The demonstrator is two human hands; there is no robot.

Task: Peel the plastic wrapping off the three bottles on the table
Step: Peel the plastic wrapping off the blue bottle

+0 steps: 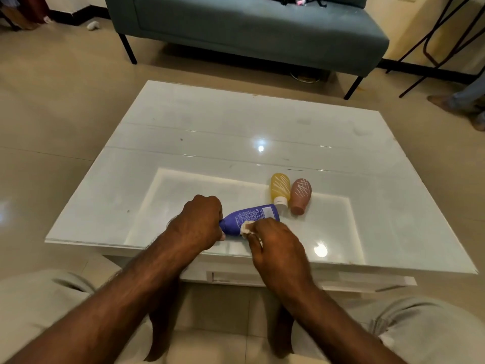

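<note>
A purple bottle [249, 218] lies on its side near the front of the white glass table [210, 132]. My left hand [200, 220] is closed around its left end. My right hand [275, 243] pinches a small whitish strip of wrapping [246, 228] at the bottle's near side. Beyond it, to the right, a yellow bottle [280, 190] with a white cap and a pink-brown bottle [300, 195] lie side by side, caps toward me, untouched.
A grey-blue sofa [249, 30] stands behind the table. Dark metal chair legs [446, 43] and another person's foot [451, 102] are at the far right. My knees sit under the table's front edge.
</note>
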